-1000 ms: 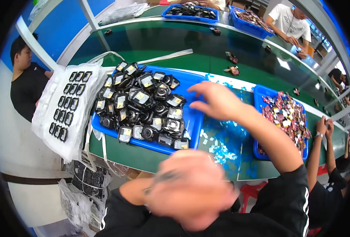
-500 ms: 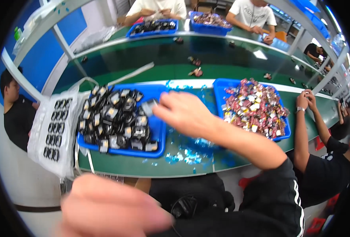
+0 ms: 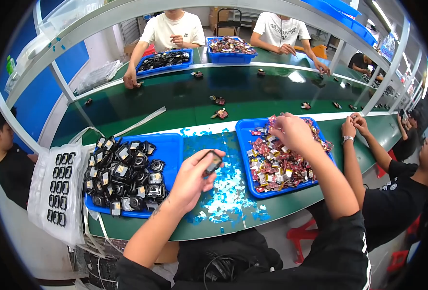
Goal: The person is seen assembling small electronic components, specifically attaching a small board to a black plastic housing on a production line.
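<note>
My left hand (image 3: 194, 178) is raised between two blue trays, its thumb and fingers closed round a black watch case (image 3: 213, 162). To its left, a blue tray (image 3: 174, 145) holds a heap of similar black watch cases (image 3: 135, 166), some with a silver square on them. My right hand (image 3: 296, 131) reaches over the other blue tray (image 3: 243, 140), its bent fingers at the heap of small dark-red and silver electronic parts (image 3: 284, 162). Its fingertips are partly hidden, so whatever they pinch cannot be made out.
Blue and white film scraps (image 3: 228, 186) litter the green table (image 3: 214, 231) between the trays. At the left, a white plastic sheet (image 3: 42, 212) carries rows of black pieces. Beyond runs a green conveyor (image 3: 175, 99) with scattered parts. A co-worker's hands (image 3: 354, 126) rest nearby on the right.
My right hand has gone from the left tray, where it held a watch case, to the right tray. My left hand has risen from the lower left and now holds a watch case.
</note>
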The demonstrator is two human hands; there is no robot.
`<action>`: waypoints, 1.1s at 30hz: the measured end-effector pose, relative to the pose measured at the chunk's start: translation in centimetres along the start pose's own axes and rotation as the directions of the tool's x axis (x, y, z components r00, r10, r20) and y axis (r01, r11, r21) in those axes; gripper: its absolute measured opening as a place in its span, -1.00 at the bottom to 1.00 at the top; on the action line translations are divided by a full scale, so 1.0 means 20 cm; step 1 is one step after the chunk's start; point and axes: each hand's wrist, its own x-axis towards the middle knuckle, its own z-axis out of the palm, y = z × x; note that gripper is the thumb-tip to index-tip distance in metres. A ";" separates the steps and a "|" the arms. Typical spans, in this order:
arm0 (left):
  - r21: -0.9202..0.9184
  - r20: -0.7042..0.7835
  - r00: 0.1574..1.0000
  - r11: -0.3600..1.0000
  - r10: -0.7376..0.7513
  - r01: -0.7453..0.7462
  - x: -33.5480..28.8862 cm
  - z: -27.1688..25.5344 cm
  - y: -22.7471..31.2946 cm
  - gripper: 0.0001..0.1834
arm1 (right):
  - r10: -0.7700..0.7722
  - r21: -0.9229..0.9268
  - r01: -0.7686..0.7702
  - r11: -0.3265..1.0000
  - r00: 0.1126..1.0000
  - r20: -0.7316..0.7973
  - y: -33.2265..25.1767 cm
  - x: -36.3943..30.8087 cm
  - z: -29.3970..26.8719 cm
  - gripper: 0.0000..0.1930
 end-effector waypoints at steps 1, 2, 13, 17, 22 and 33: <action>-0.020 0.008 1.000 0.999 -0.026 0.026 0.04 0.00 -0.03 -0.71 | 0.086 -0.113 -0.060 0.992 0.966 0.245 0.09 0.03 0.01 -0.74; -0.040 0.011 0.999 0.998 -0.047 0.048 0.07 -0.01 -0.05 -0.72 | 0.062 -0.132 -0.038 0.991 0.981 0.185 0.14 0.01 0.08 -0.76; -0.005 -0.085 0.996 1.000 0.024 -0.025 0.07 -0.07 -0.15 -0.62 | 0.108 0.721 -0.073 0.689 0.994 -0.003 -0.13 -0.15 0.01 -0.89; 0.375 0.042 0.977 0.903 0.207 -0.207 0.07 -0.09 -0.19 -0.71 | 0.068 0.902 -0.032 0.430 0.998 0.003 -0.38 -0.26 0.00 -0.80; 0.513 0.181 0.941 0.789 0.285 -0.338 0.04 -0.05 -0.16 -0.70 | -0.072 0.979 -0.110 0.173 0.990 0.124 -0.54 -0.33 0.07 -0.86; 0.529 0.143 0.910 0.747 0.389 -0.402 0.02 -0.07 -0.19 -0.88 | -0.037 0.925 -0.093 0.367 0.993 0.114 -0.59 -0.34 0.11 -0.92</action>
